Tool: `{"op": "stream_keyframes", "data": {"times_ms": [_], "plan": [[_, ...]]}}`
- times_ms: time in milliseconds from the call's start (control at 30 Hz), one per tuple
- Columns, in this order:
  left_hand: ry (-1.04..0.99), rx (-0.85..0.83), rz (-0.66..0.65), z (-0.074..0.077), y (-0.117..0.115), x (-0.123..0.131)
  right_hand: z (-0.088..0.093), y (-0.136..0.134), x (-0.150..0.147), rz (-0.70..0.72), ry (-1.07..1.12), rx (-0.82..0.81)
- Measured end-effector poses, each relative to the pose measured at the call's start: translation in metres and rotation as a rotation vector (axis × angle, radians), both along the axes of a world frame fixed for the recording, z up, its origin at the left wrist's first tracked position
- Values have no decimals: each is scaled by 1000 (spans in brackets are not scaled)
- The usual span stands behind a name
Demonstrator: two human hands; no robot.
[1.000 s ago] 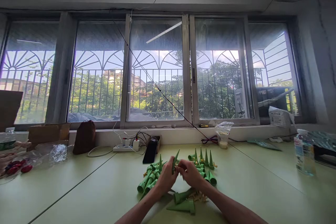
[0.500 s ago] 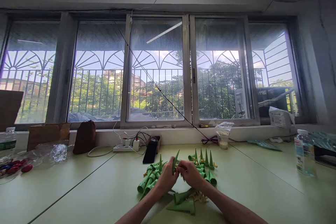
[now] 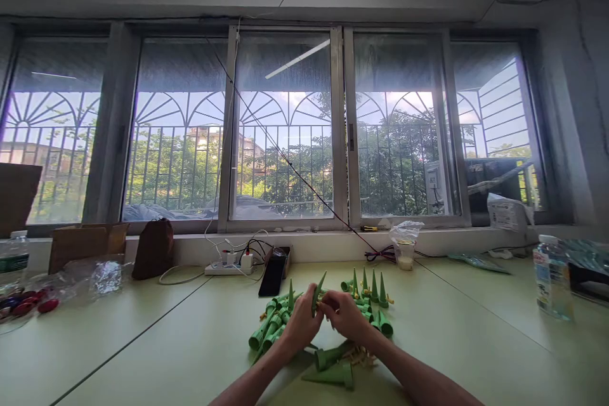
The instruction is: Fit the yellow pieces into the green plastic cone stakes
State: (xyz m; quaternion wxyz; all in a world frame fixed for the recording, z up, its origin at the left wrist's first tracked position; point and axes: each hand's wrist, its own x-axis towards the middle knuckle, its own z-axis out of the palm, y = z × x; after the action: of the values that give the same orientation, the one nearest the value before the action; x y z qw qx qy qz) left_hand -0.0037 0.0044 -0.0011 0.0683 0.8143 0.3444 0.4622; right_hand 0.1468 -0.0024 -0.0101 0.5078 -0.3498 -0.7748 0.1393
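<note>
My left hand (image 3: 303,320) is closed around a green plastic watering spike (image 3: 320,285), whose tip points up. Against it, at the spike's side, my right hand (image 3: 346,314) is closed in a pinch; a bit of yellow shows near its fingertips, but the fingers hide most of what is there. More green spikes (image 3: 272,328) lie heaped left of my hands. To the right, several spikes (image 3: 374,285) stand upright with small yellow valves at their sides. Nearer to me lie loose spikes (image 3: 333,375) beside a small pile of pale yellow pieces (image 3: 362,355), partly behind my right forearm.
A black phone (image 3: 273,276) and a white power strip (image 3: 229,268) lie at the table's back. A plastic cup (image 3: 405,252) stands near the wall, a clear bottle (image 3: 552,279) to the right. Left are a brown pouch (image 3: 154,249), a cardboard box (image 3: 85,244) and red round items (image 3: 47,306).
Both hands stay in almost the same place, with only a slight shift of the right fingers at the spike. The spike stays in my left hand.
</note>
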Motion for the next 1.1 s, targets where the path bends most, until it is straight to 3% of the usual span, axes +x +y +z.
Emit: {"op": "stream_keyframes", "data": {"times_ms": [733, 1100], "plan": [[13, -36, -24, 4, -4, -1, -1, 1, 1, -51, -45, -9], [16, -73, -11, -4, 4, -3, 1, -4, -1, -4, -35, -80]]}}
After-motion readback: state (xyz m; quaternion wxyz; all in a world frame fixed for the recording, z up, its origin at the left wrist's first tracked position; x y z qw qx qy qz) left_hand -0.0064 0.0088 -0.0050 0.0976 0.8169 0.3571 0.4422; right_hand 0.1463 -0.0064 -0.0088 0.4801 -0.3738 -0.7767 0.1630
